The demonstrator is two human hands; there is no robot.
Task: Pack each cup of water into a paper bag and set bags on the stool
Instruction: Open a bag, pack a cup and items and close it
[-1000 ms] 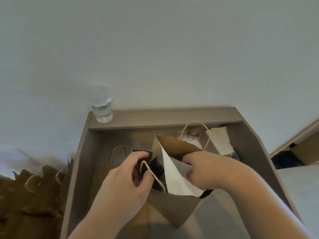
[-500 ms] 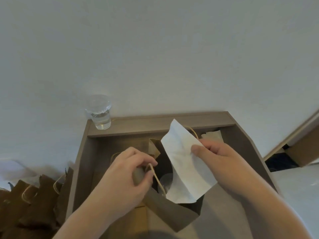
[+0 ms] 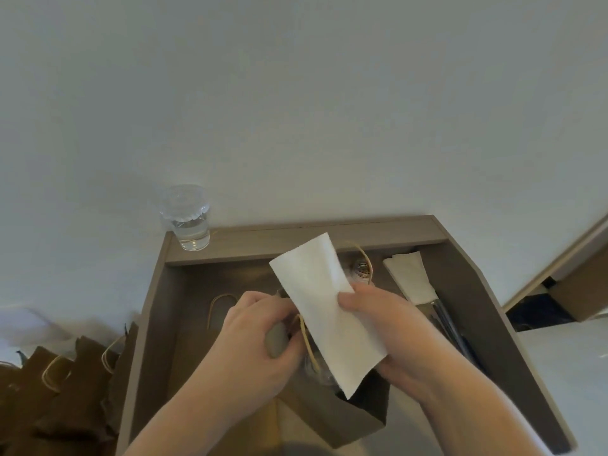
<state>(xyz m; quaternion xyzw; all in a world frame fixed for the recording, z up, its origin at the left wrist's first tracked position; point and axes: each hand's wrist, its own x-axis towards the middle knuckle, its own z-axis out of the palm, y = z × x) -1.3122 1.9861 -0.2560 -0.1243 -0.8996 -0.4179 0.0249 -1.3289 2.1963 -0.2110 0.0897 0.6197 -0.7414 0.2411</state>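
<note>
Left hand (image 3: 260, 337) grips the paper bag (image 3: 329, 419) by its rim, to hold the mouth open. Right hand (image 3: 391, 330) pinches a white napkin (image 3: 316, 291) over the opening. A packed cup (image 3: 320, 373) appears to sit inside; a second cup of water (image 3: 189, 225) stands on the rear ledge (image 3: 263, 241).

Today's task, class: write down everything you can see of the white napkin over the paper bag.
The white napkin is a thin, matte paper rectangle with a soft lengthwise fold. It slants, upper end raised toward the wall, lower corner dipping into the open brown paper bag. The right hand pinches its right edge, thumb on top. Whether the left hand, gripping the bag's rim, touches it is unclear.
</note>
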